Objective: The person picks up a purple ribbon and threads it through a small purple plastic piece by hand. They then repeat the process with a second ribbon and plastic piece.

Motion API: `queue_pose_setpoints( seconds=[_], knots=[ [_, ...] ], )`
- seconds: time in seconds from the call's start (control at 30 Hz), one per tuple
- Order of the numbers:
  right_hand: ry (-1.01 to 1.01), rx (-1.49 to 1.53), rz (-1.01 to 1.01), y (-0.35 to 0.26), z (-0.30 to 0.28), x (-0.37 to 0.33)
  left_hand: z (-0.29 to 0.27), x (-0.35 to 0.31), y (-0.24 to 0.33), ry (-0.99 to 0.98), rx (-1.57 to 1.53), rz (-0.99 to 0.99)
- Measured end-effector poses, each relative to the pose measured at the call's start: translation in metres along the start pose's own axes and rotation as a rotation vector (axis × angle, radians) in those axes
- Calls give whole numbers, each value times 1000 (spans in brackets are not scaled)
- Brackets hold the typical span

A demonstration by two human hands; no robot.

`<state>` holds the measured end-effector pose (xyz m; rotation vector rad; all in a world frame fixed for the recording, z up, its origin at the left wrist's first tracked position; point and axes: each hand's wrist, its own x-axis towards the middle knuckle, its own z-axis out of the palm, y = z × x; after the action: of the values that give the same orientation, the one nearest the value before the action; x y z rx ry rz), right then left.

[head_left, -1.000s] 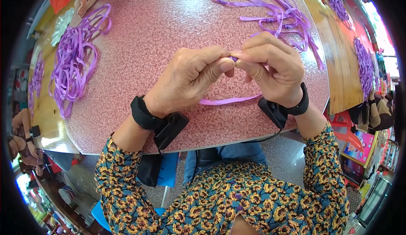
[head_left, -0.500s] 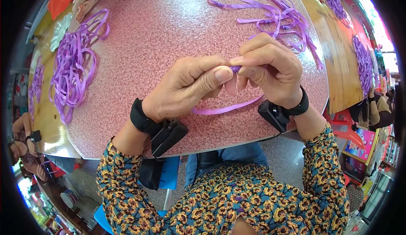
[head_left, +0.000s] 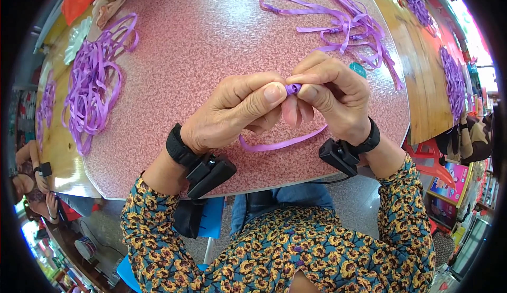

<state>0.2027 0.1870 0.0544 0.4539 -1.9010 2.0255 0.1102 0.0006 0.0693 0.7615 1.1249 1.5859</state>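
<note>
Above the pink speckled bench (head_left: pixel 174 55), toward its near edge, the left hand (head_left: pixel 237 108) and right hand (head_left: pixel 338 95) pinch the rolled knot (head_left: pixel 293 88) of a flat purple fabric ribbon (head_left: pixel 282 145); the knot points side to side, roughly along that edge.

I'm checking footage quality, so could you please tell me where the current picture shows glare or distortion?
Head view: white glare on the pink tabletop, beyond the left hand and right hand; head view: shine on the wooden surface at left; head view: fisheye bending toward the rim, washed-out brightness at upper right.
</note>
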Motion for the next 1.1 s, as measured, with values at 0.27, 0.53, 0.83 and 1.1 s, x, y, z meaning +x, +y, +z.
queue_pose_setpoints(
  seconds=[0.27, 0.53, 0.83, 1.1],
  knots=[
    [11, -5, -5, -1, -1, -1, 1, 2, 1, 11, 157, 35],
    [-52, -224, -203, 0, -6, 4, 1, 2, -4, 20, 217, 77],
    [-106, -498, -288, -8, -11, 8, 0, 6, -7, 120, 615, 327],
    [-162, -517, -262, -3, -15, 11, -2, 3, -9, 73, 248, 81]
  ],
)
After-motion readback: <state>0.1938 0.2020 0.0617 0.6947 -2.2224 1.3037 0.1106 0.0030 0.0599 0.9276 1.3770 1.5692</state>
